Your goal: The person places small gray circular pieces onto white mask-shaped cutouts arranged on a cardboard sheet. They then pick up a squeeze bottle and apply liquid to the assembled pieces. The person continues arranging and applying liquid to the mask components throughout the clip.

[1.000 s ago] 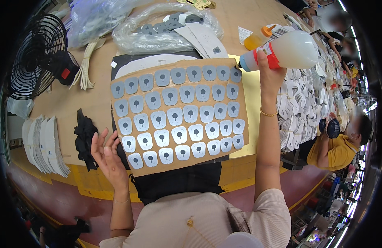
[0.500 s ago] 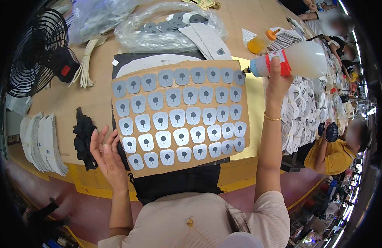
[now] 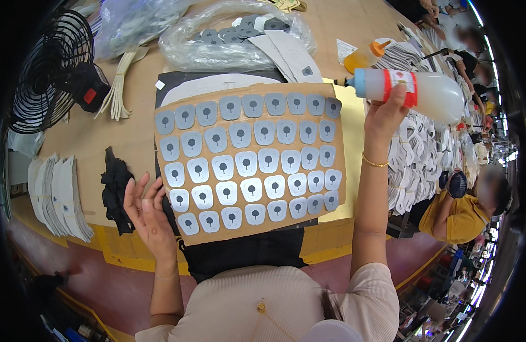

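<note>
My right hand (image 3: 386, 111) is wrapped round a large translucent squeeze bottle (image 3: 436, 94) with a blue collar, a red-and-white label and a dark nozzle. The bottle lies nearly level, its nozzle tip over the upper right corner of a brown cardboard sheet (image 3: 217, 181). Rows of small silver-grey patches (image 3: 264, 132), each with a dark tree shape, cover the sheet. My left hand (image 3: 152, 219) rests beside the sheet's left edge, fingers apart and slightly curled, holding nothing visible. Whether its fingertips touch the edge I cannot tell.
A black fan (image 3: 52, 71) and a crumpled black cloth (image 3: 116, 191) are at left, near stacked white pieces (image 3: 60, 196). Behind the sheet sits a plastic bag (image 3: 183, 48) of grey patches. A yellow-orange bottle (image 3: 362, 57) and bundled white pieces (image 3: 411, 159) stand right; people work beyond.
The squeeze bottle's nozzle has risen off the top right patch, and the bottle has swung to a flatter angle, its base lower. My left hand stays put.
</note>
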Tool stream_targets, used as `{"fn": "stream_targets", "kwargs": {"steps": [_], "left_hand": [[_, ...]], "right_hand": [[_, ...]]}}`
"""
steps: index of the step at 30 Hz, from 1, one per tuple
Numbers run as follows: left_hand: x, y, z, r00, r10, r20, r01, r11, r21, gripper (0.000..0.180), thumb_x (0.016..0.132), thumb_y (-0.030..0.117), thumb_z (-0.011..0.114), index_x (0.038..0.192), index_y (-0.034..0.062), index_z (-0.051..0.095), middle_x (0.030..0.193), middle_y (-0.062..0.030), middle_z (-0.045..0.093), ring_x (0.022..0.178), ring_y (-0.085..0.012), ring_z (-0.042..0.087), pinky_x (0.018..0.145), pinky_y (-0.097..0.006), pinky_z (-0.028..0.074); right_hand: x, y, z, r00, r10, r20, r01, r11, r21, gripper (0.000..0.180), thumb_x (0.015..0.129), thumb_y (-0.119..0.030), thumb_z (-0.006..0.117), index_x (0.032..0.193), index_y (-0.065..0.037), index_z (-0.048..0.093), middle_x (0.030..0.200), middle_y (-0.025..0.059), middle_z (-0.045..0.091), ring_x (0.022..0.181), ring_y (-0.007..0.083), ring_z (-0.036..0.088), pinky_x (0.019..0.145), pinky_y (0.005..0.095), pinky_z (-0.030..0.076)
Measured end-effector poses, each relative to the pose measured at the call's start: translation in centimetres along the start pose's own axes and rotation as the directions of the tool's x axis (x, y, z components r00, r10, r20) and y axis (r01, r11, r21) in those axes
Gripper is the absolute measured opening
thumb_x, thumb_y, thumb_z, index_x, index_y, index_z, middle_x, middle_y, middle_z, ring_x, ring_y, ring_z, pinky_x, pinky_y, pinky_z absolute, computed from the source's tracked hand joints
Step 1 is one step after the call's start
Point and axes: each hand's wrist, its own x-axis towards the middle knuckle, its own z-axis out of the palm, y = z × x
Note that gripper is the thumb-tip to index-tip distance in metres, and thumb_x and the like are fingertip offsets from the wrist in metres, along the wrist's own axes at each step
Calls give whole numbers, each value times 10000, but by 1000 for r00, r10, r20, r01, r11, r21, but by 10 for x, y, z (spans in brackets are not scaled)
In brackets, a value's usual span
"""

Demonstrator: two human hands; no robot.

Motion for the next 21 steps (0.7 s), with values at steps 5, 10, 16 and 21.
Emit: {"fn": "stream_targets", "kwargs": {"steps": [5,10,16,21], "left_hand": [[-2,-1,0,999,37,10,-37,998,40,451,1025,176,375,1438,30,268,1385,-212,393,1209,-299,506,1011,-407,410],[-3,-4,0,995,87,39,-90,992,88,455,1027,186,381,1438,28,265,1392,-215,391,1222,-304,501,1006,-405,415],[-3,-5,-1,993,103,49,-107,989,98,458,1026,189,384,1437,28,265,1389,-218,397,1216,-305,508,1004,-407,417],[-3,-4,-2,995,95,42,-99,989,111,456,1022,178,386,1437,30,267,1386,-215,408,1219,-303,509,1004,-409,417]], "right_hand": [[4,-6,-10,997,-45,66,55,986,-159,398,925,-292,634,1172,-15,489,1079,71,588,949,181,632,863,359,550],[-4,-1,-10,995,-56,88,75,970,-232,398,879,-299,708,1101,-2,563,1018,68,626,926,145,612,834,297,513],[-11,-1,9,977,-79,196,145,924,-353,480,810,-311,786,1103,-1,567,1032,81,624,925,162,617,831,302,518],[-13,1,12,971,-34,238,132,902,-411,482,804,-313,791,1099,-1,572,1037,86,623,924,166,619,821,305,525]]}}
